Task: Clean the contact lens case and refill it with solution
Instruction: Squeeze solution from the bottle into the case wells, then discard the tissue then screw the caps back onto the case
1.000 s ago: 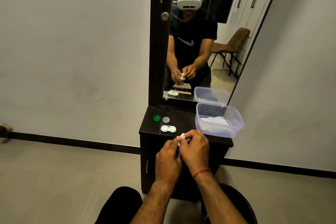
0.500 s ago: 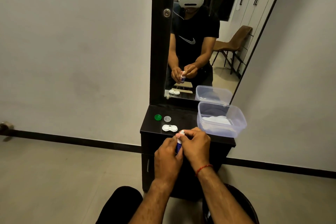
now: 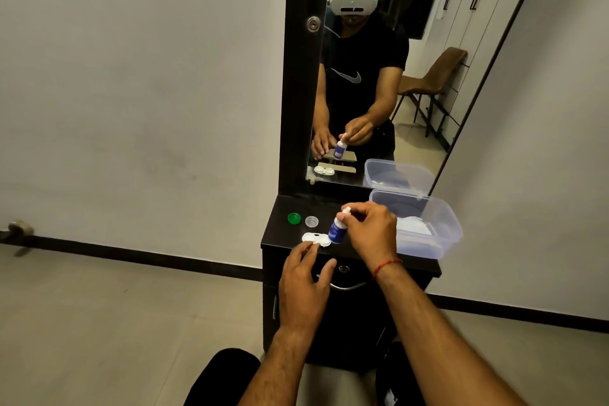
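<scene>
A white two-well contact lens case (image 3: pixel 313 238) lies uncapped near the front left of the dark dresser top (image 3: pixel 286 234). Its green cap (image 3: pixel 294 218) and clear cap (image 3: pixel 311 221) lie just behind it. My right hand (image 3: pixel 370 230) grips the white top of a small blue-labelled solution bottle (image 3: pixel 337 229), whose base rests on the dresser right beside the case. My left hand (image 3: pixel 304 283) hovers with fingers spread, its fingertips at the front edge of the case, holding nothing.
A clear plastic tub (image 3: pixel 438 227) with white tissue inside stands at the right of the dresser. A tall mirror (image 3: pixel 379 76) rises behind, reflecting me. A drawer handle (image 3: pixel 349 287) shows below the top. The tiled floor lies to the left.
Both hands held the bottle together in front of the dresser. Now the right hand has carried it forward and set it beside the case, and the left hand has let go and opened.
</scene>
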